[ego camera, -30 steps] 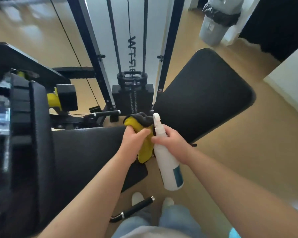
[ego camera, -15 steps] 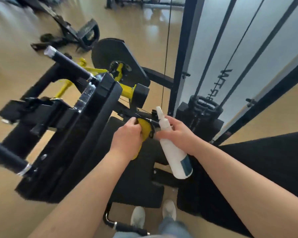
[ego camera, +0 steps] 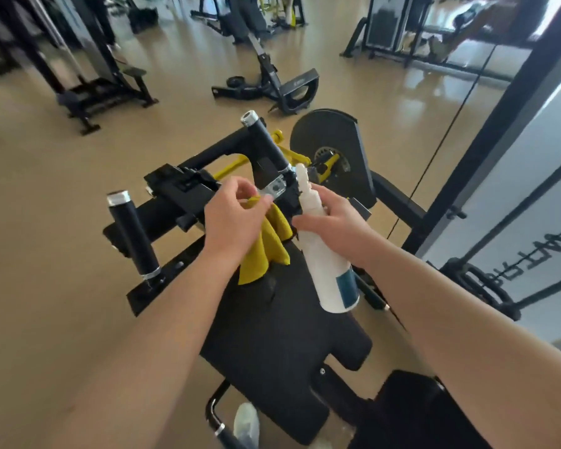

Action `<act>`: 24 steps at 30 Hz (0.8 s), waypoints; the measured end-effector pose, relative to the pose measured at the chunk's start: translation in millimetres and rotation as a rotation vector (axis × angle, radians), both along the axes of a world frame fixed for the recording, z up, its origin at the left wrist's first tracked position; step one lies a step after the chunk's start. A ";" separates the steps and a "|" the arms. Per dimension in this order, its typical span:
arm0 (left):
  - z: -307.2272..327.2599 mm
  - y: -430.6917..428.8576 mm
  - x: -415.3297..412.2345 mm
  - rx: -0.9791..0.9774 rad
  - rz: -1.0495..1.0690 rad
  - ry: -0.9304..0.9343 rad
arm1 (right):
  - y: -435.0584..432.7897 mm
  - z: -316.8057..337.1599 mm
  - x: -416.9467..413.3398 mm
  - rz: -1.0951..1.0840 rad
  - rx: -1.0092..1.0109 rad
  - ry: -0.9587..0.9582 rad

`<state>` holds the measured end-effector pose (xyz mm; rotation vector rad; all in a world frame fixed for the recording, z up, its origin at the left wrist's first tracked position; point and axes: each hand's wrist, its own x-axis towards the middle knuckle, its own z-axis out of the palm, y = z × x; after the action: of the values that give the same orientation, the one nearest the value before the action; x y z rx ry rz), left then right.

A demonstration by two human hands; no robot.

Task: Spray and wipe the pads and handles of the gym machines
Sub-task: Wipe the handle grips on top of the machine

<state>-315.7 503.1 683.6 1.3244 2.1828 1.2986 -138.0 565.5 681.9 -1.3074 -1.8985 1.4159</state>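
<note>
Lifted from wiping, the cloth (ego camera: 266, 251) hangs pinched in the left hand (ego camera: 232, 223) over the pad (ego camera: 282, 335); the right hand (ego camera: 332, 222) grips the bottle (ego camera: 332, 273). Spray should land squarely on the handle (ego camera: 266, 142), cloth following.

We're in a gym here: a wide, glossy tan floor (ego camera: 62, 189) with black steel machines standing all over it. Right below us is a black padded seat (ego camera: 272, 335), an upright handle (ego camera: 133, 234) with a dark grip and chrome caps, yellow levers (ego camera: 230, 168) and a round cam plate (ego camera: 334, 137). Off to our right a tall frame (ego camera: 470, 157) carries a thin cable (ego camera: 444, 137). Further back there's a bench machine (ego camera: 107, 92) and a low plate-loaded rig (ego camera: 272, 85).
</note>
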 end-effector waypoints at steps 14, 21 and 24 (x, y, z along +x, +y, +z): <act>19.1 19.7 -49.8 0.411 0.151 -1.459 | 30.2 1.7 -62.5 -0.025 -0.040 0.071; 30.4 73.8 -48.6 0.614 0.060 -1.450 | 38.9 1.5 -56.6 -0.088 -0.036 0.098; 34.4 107.6 -43.0 0.646 0.050 -1.394 | 44.9 0.8 -52.4 -0.079 -0.036 0.096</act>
<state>-358.7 610.8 718.0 0.1731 0.8349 2.0823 -190.4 610.5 682.6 -1.2917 -1.7483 1.4522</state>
